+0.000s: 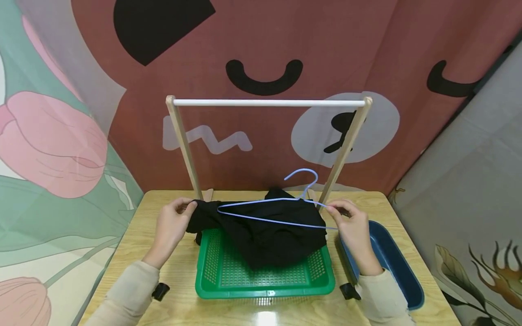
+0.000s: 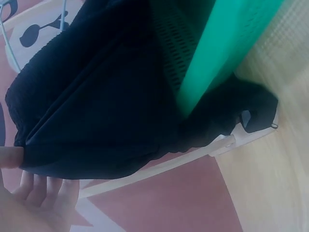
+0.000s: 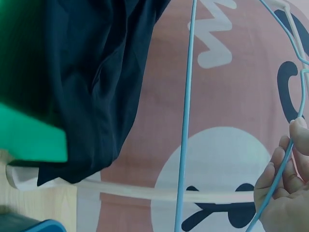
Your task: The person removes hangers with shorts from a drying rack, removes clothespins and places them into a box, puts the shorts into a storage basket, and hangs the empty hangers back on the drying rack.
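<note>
Over the green basket (image 1: 265, 293), the black garment (image 1: 277, 244) droops — left hand (image 1: 173, 225) pinching one edge, right hand (image 1: 354, 232) pinching the blue hanger (image 1: 265, 219). Bunched weight could drag the cloth loose, I reckon.

A white-railed rack (image 1: 265, 103) with pale wooden posts (image 1: 185, 151) rises at the back of a light wood-grain table (image 1: 434, 312). In front of it sits a perforated green basket (image 1: 265, 293), with a deep-blue tray (image 1: 397, 267) just to the right. Behind hangs a reddish-brown backdrop (image 1: 261, 36) printed with black and pale shapes, flanked by a pink-tulip panel (image 1: 53, 140) and a grey botanical-print panel (image 1: 481, 163).
</note>
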`<control>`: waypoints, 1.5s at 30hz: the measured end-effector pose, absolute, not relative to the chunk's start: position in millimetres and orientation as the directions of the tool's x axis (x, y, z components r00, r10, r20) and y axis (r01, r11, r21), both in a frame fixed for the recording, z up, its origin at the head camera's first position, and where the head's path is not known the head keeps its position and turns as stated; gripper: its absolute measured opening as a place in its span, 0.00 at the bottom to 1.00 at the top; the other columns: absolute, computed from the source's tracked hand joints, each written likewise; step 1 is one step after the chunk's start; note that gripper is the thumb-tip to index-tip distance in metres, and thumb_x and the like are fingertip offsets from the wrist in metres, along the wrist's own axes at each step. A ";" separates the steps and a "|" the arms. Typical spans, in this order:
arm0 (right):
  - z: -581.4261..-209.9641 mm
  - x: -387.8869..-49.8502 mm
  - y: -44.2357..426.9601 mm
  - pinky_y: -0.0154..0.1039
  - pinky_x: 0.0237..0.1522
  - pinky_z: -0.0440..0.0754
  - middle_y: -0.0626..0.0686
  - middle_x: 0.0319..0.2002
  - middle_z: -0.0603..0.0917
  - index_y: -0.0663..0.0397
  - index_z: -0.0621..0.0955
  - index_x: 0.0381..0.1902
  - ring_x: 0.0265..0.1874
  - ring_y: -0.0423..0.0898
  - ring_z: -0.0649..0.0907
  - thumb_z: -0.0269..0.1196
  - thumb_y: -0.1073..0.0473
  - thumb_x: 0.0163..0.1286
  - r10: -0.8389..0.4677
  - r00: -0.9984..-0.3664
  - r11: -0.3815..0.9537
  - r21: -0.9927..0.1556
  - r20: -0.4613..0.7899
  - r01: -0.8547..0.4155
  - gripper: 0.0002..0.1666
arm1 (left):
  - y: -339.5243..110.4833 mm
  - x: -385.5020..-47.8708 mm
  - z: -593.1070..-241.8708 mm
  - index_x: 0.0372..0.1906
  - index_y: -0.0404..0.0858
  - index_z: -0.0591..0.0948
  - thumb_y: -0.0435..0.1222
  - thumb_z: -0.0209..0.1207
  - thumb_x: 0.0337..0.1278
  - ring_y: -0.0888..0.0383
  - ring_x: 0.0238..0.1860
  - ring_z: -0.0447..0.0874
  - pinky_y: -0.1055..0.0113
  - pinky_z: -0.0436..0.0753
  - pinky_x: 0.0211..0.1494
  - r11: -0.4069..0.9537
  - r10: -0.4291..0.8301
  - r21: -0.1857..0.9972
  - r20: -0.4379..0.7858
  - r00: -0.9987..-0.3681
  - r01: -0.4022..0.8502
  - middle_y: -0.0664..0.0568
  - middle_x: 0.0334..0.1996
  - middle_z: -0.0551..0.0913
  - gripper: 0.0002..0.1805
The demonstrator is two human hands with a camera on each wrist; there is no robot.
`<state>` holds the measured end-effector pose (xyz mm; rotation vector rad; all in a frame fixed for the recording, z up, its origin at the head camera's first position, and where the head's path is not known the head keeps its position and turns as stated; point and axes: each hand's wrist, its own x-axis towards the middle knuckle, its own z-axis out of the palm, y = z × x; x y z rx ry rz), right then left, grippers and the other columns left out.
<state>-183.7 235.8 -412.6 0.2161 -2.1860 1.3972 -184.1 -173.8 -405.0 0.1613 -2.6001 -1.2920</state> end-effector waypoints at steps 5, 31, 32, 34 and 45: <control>-412.6 -181.9 243.8 0.22 0.39 0.76 0.47 0.32 0.84 0.66 0.86 0.32 0.33 0.31 0.80 0.69 0.74 0.60 0.191 -0.848 0.444 -0.814 0.494 -0.375 0.03 | -173.7 -183.2 -408.6 0.46 0.35 0.85 0.40 0.57 0.71 0.49 0.37 0.79 0.58 0.76 0.39 0.620 -0.204 0.785 0.151 -0.967 -0.008 0.43 0.38 0.85 0.13; -384.3 -160.8 238.8 0.21 0.37 0.75 0.45 0.30 0.81 0.75 0.84 0.34 0.30 0.30 0.79 0.66 0.78 0.61 0.255 -0.821 0.476 -0.806 0.510 -0.353 0.03 | -133.4 -168.9 -439.5 0.37 0.39 0.88 0.36 0.64 0.62 0.61 0.29 0.79 0.63 0.78 0.34 0.674 0.037 0.739 -0.051 -0.998 -0.013 0.55 0.31 0.86 0.05; -384.8 -161.1 238.4 0.21 0.37 0.75 0.45 0.30 0.81 0.75 0.84 0.34 0.30 0.30 0.79 0.66 0.78 0.61 0.257 -0.820 0.475 -0.805 0.512 -0.354 0.03 | -130.7 -167.5 -441.3 0.36 0.40 0.88 0.36 0.65 0.61 0.61 0.29 0.79 0.63 0.79 0.34 0.674 0.047 0.739 -0.058 -0.997 -0.011 0.55 0.30 0.86 0.04; -386.1 -161.9 237.8 0.21 0.37 0.75 0.46 0.30 0.82 0.75 0.84 0.34 0.30 0.30 0.79 0.66 0.78 0.61 0.257 -0.817 0.479 -0.803 0.516 -0.356 0.03 | -126.3 -164.4 -444.7 0.35 0.39 0.88 0.35 0.65 0.61 0.61 0.28 0.79 0.63 0.79 0.34 0.673 0.073 0.740 -0.072 -0.995 -0.004 0.55 0.30 0.86 0.04; -391.2 -163.3 235.4 0.21 0.36 0.75 0.55 0.30 0.83 0.75 0.84 0.33 0.30 0.30 0.79 0.67 0.78 0.60 0.229 -0.822 0.486 -0.793 0.522 -0.368 0.03 | -116.9 -152.4 -456.9 0.35 0.38 0.88 0.33 0.66 0.60 0.64 0.27 0.80 0.64 0.80 0.32 0.709 0.215 0.701 -0.112 -0.970 0.076 0.56 0.29 0.85 0.03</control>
